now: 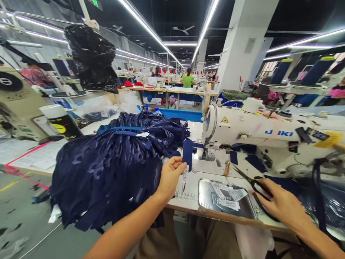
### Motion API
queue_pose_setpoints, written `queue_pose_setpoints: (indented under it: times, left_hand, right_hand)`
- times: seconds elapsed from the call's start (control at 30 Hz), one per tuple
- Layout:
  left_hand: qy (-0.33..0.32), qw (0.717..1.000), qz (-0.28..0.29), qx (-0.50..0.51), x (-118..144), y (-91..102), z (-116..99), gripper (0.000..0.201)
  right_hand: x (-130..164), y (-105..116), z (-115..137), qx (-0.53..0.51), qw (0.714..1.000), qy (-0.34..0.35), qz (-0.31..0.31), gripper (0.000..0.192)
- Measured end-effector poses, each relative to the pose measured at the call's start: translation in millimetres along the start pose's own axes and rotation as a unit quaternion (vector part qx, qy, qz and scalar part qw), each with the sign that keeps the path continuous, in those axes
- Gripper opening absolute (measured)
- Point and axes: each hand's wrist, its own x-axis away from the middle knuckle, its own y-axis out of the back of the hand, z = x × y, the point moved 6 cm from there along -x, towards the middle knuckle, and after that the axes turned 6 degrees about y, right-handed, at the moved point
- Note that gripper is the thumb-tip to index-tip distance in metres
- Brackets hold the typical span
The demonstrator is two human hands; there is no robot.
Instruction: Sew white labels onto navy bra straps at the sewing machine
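Note:
My left hand (pixel 171 176) is closed, with thumb and forefinger pinching a short navy fabric strip (pixel 188 153) upright, left of the sewing machine's needle area. Just under the fingertips shows a white strip with dark printed letters (pixel 185 175); whether it is joined to the fabric I cannot tell. My right hand (pixel 280 203) is wrapped round the handles of black scissors (pixel 249 180), whose blades point up and left over the table. Beside my left hand a big heap of navy strips (pixel 115 165) lies on the table and hangs over its front edge.
The white sewing machine (pixel 242 124) stands at right. Before it lie a metal tray (pixel 202 194) with white labels (pixel 230 196), a wooden-handled tool (pixel 226 168) and navy scraps (pixel 256 162). A spray can (pixel 60 122) stands at left, near a hanging black bag (pixel 91 57). People sit farther back.

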Motion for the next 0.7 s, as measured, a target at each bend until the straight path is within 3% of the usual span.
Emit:
queue_pose_setpoints:
  times: [0.1, 0.23, 0.4, 0.7]
  left_hand:
    - [0.001, 1.000, -0.001, 0.008, 2, -0.7, 0, 0.023]
    - [0.004, 1.000, 0.004, 0.017, 5, -2.6, -3, 0.024]
    - [0.008, 0.999, 0.014, 0.033, 9, -3.6, -6, 0.024]
    - [0.013, 0.999, 0.016, 0.033, 9, 1.2, -4, 0.024]
  right_hand:
    - [-14, 12, 61, 0.076, 0.979, 0.169, -0.087, 0.028]
    - [-38, 11, 105, 0.121, 0.959, 0.235, -0.106, 0.028]
    - [-54, 1, 122, 0.135, 0.950, 0.262, -0.103, 0.029]
    - [-55, 1, 131, 0.140, 0.942, 0.276, -0.127, 0.029]
